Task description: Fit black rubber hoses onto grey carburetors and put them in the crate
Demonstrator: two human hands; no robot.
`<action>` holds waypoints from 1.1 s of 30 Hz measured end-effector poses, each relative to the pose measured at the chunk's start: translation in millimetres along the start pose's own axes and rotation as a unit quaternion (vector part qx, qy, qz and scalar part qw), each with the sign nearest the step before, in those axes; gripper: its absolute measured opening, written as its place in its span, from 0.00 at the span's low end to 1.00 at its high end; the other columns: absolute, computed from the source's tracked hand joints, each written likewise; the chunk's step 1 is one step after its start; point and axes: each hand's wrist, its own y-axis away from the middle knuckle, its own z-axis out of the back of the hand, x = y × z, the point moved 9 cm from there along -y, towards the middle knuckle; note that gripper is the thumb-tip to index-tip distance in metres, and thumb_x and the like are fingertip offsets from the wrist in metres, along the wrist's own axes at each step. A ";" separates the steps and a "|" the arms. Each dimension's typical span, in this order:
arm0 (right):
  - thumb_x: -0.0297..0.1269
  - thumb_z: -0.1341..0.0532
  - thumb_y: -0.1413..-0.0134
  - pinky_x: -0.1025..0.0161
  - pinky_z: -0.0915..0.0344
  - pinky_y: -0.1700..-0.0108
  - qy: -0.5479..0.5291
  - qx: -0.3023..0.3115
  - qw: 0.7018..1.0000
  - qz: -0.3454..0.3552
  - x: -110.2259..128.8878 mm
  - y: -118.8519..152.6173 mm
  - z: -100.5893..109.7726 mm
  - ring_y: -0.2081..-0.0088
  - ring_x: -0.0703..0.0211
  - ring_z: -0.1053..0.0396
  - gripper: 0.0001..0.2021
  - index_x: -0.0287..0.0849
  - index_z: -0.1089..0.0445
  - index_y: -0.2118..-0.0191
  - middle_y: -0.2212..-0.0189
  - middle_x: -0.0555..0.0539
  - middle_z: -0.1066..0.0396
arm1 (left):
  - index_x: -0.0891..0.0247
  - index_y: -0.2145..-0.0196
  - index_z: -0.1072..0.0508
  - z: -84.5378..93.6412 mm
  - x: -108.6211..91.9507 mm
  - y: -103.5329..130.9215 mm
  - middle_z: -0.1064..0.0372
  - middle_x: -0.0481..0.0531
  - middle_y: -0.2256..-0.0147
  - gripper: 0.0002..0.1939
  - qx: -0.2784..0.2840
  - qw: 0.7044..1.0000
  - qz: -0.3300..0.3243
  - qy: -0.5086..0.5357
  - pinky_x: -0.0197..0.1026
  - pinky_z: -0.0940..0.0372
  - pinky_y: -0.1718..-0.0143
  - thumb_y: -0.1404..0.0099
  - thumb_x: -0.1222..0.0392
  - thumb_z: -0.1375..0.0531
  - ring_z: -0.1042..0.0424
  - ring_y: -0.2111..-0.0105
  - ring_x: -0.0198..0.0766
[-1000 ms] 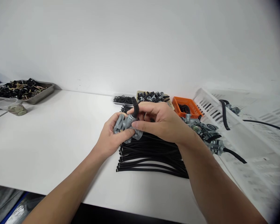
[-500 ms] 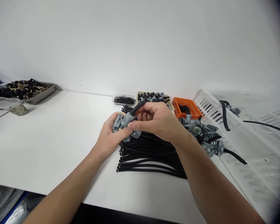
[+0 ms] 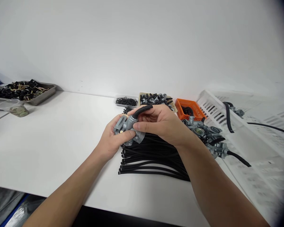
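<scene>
A grey metal carburetor (image 3: 130,124) with a short black rubber piece (image 3: 143,110) on its top is held over the table. My left hand (image 3: 113,137) grips its left side, the thumb lying across the front. From the right, my right hand (image 3: 159,121) closes on the body, its thumb below the black piece and its other fingers behind, partly hidden. Beneath both hands lie several long black hoses (image 3: 153,154) side by side. More grey carburetors (image 3: 198,130) are piled right of the hoses, partly behind my right forearm.
Behind the hands stand a clear tray of black rings (image 3: 126,101), a cream tray of metal parts (image 3: 156,99) and an orange basket (image 3: 191,104). A white perforated crate (image 3: 246,142) is at the right. A metal tray (image 3: 44,94) and plastic cup (image 3: 19,110) sit far left.
The black piece's free end has come out from under my right fingers and now points right. My right fingers have shifted lower, behind the carburetor. My left hand has barely moved.
</scene>
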 end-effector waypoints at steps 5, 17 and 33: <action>0.45 0.19 0.56 0.63 0.36 0.71 0.028 -0.016 0.999 0.017 6.0 1.3 3.4 0.73 0.65 0.36 0.17 0.41 0.18 0.65 0.74 0.51 0.29 | 0.56 0.56 0.24 -5.3 1.0 0.8 0.31 0.46 0.65 0.18 0.037 0.999 0.003 0.004 0.40 0.35 0.61 0.40 0.48 0.27 0.33 0.64 0.36; 0.38 0.22 0.48 0.62 0.33 0.62 0.129 -0.026 0.982 0.133 18.7 0.1 1.8 0.64 0.62 0.34 0.13 0.45 0.17 0.57 0.60 0.48 0.28 | 0.57 0.53 0.21 -4.4 3.4 0.5 0.27 0.49 0.62 0.19 0.049 0.998 0.019 0.017 0.40 0.33 0.60 0.39 0.50 0.27 0.29 0.61 0.38; 0.44 0.29 0.35 0.53 0.26 0.45 0.052 0.148 0.980 0.121 13.1 4.0 -20.5 0.45 0.49 0.25 0.12 0.51 0.18 0.48 0.49 0.45 0.22 | 0.54 0.42 0.22 -43.3 -8.8 8.7 0.22 0.57 0.45 0.31 0.199 0.959 0.086 0.185 0.53 0.25 0.47 0.43 0.49 0.26 0.20 0.48 0.54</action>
